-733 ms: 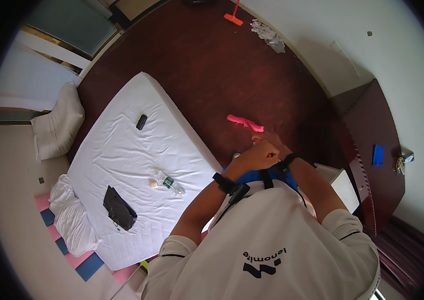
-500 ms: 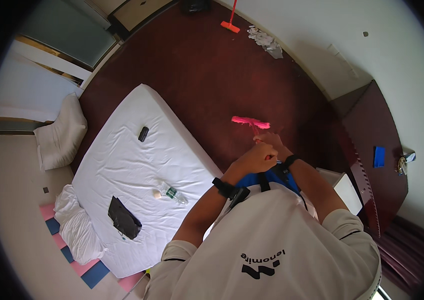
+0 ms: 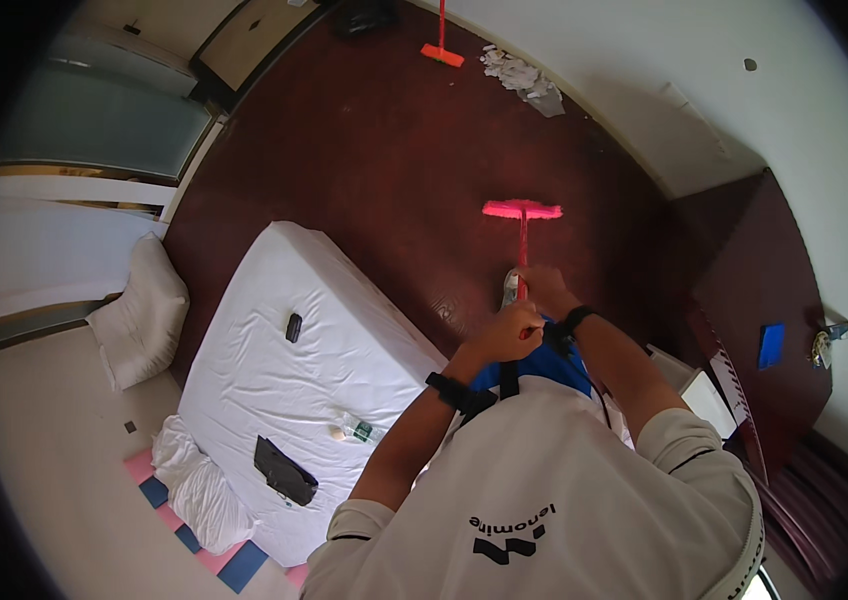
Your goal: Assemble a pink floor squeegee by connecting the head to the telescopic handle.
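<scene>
In front of me a mop (image 3: pixel 524 210) with a shaggy pink head rests on the dark red floor, its head lying crosswise. Its red handle runs back toward my body. My left hand (image 3: pixel 510 334) is closed around the handle close to its upper end, near my waist. Farther down the handle, my right hand (image 3: pixel 546 290) grips it too, fingers wrapped round. Part of my shoe (image 3: pixel 511 288) shows beside the handle, mostly hidden by my hands.
A white bed (image 3: pixel 334 275) stands to my left, bearing a plastic bottle (image 3: pixel 362 430), a black bag (image 3: pixel 284 471) and a small dark object (image 3: pixel 294 327). An orange broom (image 3: pixel 442 55) and scattered white debris (image 3: pixel 524 80) are far ahead. A dark red desk (image 3: pixel 759 270) is at right.
The mop head has moved forward and slightly right and now lies more squarely across. My hands still hold the handle. My view has turned and shifted; a shoe has come into sight.
</scene>
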`<state>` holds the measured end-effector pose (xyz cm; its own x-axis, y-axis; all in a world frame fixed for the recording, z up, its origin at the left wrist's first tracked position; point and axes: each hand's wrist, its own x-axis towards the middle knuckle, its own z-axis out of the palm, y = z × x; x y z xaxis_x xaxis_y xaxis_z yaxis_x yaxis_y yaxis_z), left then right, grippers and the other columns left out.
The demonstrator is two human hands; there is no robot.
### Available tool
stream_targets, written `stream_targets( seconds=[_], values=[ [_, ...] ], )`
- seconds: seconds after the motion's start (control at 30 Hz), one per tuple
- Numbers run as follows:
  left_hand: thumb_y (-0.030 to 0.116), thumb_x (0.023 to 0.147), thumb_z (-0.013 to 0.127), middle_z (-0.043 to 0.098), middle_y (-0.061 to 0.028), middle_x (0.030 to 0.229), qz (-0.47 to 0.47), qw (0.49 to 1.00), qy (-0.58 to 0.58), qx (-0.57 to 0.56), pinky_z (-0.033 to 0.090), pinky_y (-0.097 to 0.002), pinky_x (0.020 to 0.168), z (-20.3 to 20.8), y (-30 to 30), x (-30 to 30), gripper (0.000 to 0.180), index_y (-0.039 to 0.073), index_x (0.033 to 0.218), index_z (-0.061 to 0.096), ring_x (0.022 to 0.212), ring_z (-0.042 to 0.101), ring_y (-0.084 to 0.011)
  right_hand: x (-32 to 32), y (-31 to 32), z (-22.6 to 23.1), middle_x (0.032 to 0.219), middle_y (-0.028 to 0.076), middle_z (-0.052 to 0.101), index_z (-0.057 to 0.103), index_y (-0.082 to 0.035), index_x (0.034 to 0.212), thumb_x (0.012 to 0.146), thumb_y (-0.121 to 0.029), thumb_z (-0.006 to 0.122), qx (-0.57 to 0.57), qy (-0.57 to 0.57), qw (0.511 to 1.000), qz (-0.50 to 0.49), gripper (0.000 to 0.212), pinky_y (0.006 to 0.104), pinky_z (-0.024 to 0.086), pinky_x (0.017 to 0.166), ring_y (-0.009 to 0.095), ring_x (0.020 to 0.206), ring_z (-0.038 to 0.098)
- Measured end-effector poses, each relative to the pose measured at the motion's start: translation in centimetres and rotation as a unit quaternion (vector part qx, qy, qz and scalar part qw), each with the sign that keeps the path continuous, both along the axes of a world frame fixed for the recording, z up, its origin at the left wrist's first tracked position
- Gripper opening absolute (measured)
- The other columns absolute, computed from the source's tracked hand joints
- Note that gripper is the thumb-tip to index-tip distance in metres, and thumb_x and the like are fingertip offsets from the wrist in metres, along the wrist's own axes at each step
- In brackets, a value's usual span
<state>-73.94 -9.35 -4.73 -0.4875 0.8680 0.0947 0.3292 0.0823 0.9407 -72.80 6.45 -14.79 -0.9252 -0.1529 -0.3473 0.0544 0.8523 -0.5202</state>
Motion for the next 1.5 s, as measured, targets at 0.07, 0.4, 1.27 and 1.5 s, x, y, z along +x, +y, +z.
stream_targets(
  seconds=[0.07, 0.4, 1.27, 1.5],
  values=[
    [0.006, 0.074, 0.057, 0.045, -0.0142, 0.067, 0.005, 1.000, -0.003, 0.000, 0.037, -0.0388, 0.060, -0.5, 1.6, -2.1, 0.019, -0.001, 0.061, 0.045, 0.066, 0.047, -0.0310, -2.1, 1.3, -0.6, 0.094, 0.012, 0.063, 0.062, -0.015, 0.103, 0.073, -0.023, 0.063, -0.033, 0.034, 0.998, -0.052, 0.031, 0.0440, 0.050, 0.071, 0.032, 0.087, 0.063],
    [0.008, 0.072, 0.057, 0.051, -0.0161, 0.067, -0.022, 0.999, 0.008, 0.024, 0.040, -0.0424, 0.063, 0.8, 8.8, -12.7, 0.016, 0.000, 0.060, 0.050, 0.068, 0.050, -0.0339, -11.8, 8.2, -0.2, 0.104, 0.012, 0.059, 0.060, -0.018, 0.101, 0.079, -0.023, 0.059, -0.033, 0.049, 0.981, -0.187, 0.023, 0.0438, 0.049, 0.073, 0.033, 0.088, 0.061],
    [0.002, 0.066, 0.049, 0.045, -0.0113, 0.054, -0.486, 0.869, -0.092, -0.010, 0.037, -0.0325, 0.059, 4.6, 5.8, -17.5, 0.007, 0.001, 0.060, 0.046, 0.052, 0.042, -0.0222, -4.6, -4.6, 5.1, 0.095, 0.010, 0.066, 0.063, -0.023, 0.099, 0.078, -0.033, 0.057, -0.027, -0.084, 0.878, -0.470, 0.024, 0.0439, 0.051, 0.073, 0.029, 0.090, 0.064],
    [0.006, 0.070, 0.052, 0.056, -0.0103, 0.062, -0.548, 0.826, -0.132, -0.028, 0.043, -0.0332, 0.066, 2.8, 6.8, -12.0, 0.010, -0.001, 0.063, 0.049, 0.067, 0.054, -0.0207, 3.1, -6.0, 2.6, 0.089, 0.010, 0.067, 0.063, -0.021, 0.097, 0.077, -0.036, 0.059, 0.000, -0.080, 0.817, -0.571, 0.025, 0.0435, 0.052, 0.069, 0.030, 0.084, 0.066]
  ],
)
